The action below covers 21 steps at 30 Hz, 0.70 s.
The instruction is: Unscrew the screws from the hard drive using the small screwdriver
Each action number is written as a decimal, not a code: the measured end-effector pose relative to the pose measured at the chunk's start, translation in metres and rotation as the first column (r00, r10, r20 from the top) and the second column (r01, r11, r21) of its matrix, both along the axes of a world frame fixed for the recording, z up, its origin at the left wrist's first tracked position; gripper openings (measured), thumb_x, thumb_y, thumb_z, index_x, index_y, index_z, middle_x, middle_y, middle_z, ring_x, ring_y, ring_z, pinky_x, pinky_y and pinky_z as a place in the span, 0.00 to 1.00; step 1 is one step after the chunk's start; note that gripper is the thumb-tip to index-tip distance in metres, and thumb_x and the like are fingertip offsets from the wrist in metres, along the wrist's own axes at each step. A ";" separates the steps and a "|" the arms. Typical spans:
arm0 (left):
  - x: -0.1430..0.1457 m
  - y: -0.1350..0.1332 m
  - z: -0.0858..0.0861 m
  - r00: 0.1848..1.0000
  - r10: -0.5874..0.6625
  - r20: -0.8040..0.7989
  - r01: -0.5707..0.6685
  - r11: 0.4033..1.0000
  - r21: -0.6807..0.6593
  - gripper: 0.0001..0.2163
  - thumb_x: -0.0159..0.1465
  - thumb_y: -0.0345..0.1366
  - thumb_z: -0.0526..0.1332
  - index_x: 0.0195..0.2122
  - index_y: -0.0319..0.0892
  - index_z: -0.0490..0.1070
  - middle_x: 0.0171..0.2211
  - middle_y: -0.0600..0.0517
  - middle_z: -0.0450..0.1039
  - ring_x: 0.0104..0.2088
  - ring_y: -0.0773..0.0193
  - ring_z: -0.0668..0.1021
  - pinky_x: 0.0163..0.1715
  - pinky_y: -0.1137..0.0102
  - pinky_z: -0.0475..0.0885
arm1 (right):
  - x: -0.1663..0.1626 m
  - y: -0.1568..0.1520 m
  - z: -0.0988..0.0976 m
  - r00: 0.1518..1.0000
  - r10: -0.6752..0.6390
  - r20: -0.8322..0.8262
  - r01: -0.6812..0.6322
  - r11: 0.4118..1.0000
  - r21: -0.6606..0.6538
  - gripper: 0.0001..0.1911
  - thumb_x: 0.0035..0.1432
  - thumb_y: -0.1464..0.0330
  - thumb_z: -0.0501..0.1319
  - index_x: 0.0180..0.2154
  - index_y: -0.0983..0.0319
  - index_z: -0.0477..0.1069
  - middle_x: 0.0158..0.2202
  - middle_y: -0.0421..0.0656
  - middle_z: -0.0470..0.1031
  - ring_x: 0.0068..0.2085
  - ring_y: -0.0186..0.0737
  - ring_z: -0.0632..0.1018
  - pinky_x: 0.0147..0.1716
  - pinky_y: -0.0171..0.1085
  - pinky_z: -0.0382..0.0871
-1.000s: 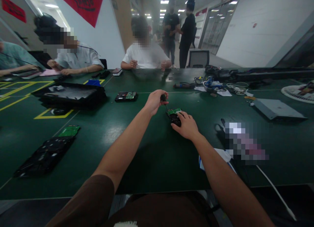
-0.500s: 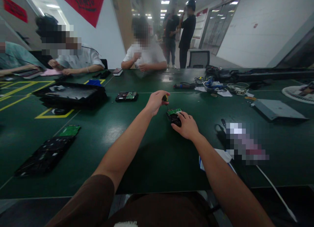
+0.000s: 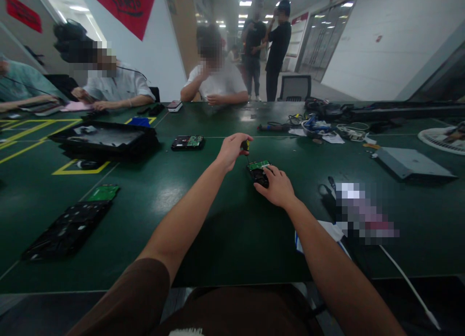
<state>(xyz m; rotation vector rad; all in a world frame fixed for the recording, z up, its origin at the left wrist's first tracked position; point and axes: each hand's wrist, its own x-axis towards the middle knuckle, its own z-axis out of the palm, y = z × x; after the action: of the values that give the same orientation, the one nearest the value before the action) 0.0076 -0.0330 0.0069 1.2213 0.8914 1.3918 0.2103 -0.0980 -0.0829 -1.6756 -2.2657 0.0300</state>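
Note:
My left hand (image 3: 231, 152) is closed around the short black and yellow handle of a screwdriver (image 3: 246, 145). Its thin shaft points down to the far left edge of a small black electronic device (image 3: 257, 174). A green circuit board (image 3: 258, 165) shows along the device's far end. My right hand (image 3: 278, 185) grips the device from the right, thumb along the near side and fingers over the top, covering part of it. The device lies on the dark green table (image 3: 232, 239). Whether the tip sits in a screw is too small to tell.
Another opened device (image 3: 188, 142) lies farther back. At the left are a long black casing with a board (image 3: 70, 224) and a black tray (image 3: 105, 137). Cables (image 3: 316, 125), a grey metal box (image 3: 412, 161) and a white cord (image 3: 410, 287) are at right. People sit opposite.
Both my hands stay almost in place; a little more of the screwdriver's yellow shows. A person across the table has raised a hand toward the face.

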 end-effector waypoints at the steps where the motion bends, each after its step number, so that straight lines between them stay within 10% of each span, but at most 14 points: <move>1: -0.001 0.001 0.000 1.000 0.016 -0.014 -0.016 1.000 0.000 0.08 0.61 0.38 0.63 0.33 0.39 0.79 0.37 0.47 0.76 0.35 0.65 0.77 0.27 0.74 0.73 | 0.000 0.000 0.000 1.000 0.001 -0.002 -0.001 1.000 -0.002 0.41 0.65 0.42 0.55 0.69 0.58 0.63 0.71 0.52 0.61 0.63 0.67 0.69 0.61 0.59 0.65; 8: -0.001 -0.004 0.002 0.968 -0.229 0.100 0.241 0.963 -0.121 0.08 0.60 0.38 0.64 0.38 0.40 0.76 0.34 0.47 0.78 0.37 0.61 0.80 0.33 0.69 0.77 | 0.001 0.001 -0.001 1.000 0.000 0.004 0.000 1.000 0.011 0.41 0.64 0.42 0.55 0.68 0.59 0.64 0.71 0.51 0.60 0.63 0.66 0.69 0.61 0.58 0.66; 21: 0.004 -0.011 0.008 0.993 -0.105 -0.047 0.101 0.991 -0.083 0.08 0.63 0.39 0.63 0.37 0.39 0.74 0.34 0.46 0.76 0.36 0.60 0.79 0.31 0.66 0.80 | -0.002 -0.001 0.001 1.000 -0.017 0.010 0.017 1.000 0.004 0.40 0.64 0.44 0.57 0.68 0.60 0.64 0.71 0.52 0.61 0.62 0.66 0.69 0.60 0.58 0.65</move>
<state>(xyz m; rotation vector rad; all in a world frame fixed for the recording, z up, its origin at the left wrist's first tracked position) 0.0112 -0.0437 0.0153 1.2293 0.8990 1.2360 0.2081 -0.0991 -0.0815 -1.6968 -2.2567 0.0131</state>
